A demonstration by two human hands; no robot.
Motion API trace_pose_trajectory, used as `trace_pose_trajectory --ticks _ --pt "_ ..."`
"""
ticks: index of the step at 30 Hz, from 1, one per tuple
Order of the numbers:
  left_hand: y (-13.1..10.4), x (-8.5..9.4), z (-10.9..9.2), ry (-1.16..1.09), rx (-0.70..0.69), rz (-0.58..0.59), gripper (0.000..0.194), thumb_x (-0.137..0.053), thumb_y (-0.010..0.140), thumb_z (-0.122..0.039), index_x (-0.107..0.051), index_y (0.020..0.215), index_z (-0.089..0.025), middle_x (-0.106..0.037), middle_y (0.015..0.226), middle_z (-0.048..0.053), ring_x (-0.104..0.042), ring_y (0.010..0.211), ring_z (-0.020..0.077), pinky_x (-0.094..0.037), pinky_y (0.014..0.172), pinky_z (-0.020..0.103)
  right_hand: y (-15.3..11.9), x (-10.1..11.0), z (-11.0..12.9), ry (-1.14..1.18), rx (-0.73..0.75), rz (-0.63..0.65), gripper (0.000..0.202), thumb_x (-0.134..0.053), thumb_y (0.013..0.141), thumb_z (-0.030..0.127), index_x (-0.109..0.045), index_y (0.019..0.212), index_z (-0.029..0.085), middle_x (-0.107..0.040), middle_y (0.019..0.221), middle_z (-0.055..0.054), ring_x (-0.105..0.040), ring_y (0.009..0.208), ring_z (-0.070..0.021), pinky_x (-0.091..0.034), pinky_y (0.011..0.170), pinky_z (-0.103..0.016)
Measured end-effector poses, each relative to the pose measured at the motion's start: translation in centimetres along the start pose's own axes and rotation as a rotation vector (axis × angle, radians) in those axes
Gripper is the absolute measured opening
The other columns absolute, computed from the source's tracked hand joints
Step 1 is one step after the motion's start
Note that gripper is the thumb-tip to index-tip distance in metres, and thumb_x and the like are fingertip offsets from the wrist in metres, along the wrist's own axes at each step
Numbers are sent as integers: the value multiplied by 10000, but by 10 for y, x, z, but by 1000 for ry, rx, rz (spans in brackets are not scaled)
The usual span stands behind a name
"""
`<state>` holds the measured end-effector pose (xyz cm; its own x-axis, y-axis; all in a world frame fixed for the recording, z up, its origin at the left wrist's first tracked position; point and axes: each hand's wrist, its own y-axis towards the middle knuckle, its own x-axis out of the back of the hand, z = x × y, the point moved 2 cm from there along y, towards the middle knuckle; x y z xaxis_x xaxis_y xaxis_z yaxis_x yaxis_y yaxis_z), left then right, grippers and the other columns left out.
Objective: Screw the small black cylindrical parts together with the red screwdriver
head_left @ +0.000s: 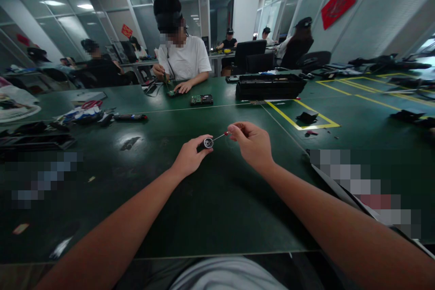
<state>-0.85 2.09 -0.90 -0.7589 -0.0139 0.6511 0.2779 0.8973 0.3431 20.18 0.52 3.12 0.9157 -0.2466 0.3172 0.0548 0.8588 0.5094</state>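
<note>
My left hand is closed on a small dark cylinder, whose round, silvery end faces me. Thumb and fingers grip it from the left side. My right hand pinches a thin screwdriver with a red part showing by the fingertips. Its slim metal shaft points left and reaches the cylinder's open end; whether the tip touches anything inside is too small to tell. Both hands are above the green tabletop. Most of the screwdriver's handle is hidden in my right hand.
Across the table a co-worker handles a circuit board beside a hard drive. A black bin stands at the back. Tools, including red-handled scissors, lie at left. Yellow tape frames a black piece at right.
</note>
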Motion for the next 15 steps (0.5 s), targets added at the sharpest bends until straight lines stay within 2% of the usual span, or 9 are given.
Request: trace_pose_trajectory --ticks 7,13,15 --pt "0 -1 -3 20 -5 4 402 -710 884 -201 -661 1278 -258 -687 1256 41 -617 1174 251 -450 1084 427 1 0 -1 23 -14 -22 286 -611 944 469 -752 924 222 -767 782 -34 -717 732 -194 -524 694 -329" --pt "-1 0 -4 38 -10 -12 397 -705 883 -204 -664 1273 -266 -676 1283 51 -600 1217 261 -443 1097 444 0 1 -1 -25 -25 -9 336 -680 881 531 -722 754 222 -739 687 -18 -672 624 -178 -477 623 -318" --pt "-1 0 -3 39 -8 -22 401 -707 882 -207 -662 1277 -266 -673 1289 55 -598 1220 265 -442 1097 449 0 1 -1 -46 -6 7 320 -665 894 516 -716 774 224 -720 670 -9 -649 602 -168 -464 617 -316"
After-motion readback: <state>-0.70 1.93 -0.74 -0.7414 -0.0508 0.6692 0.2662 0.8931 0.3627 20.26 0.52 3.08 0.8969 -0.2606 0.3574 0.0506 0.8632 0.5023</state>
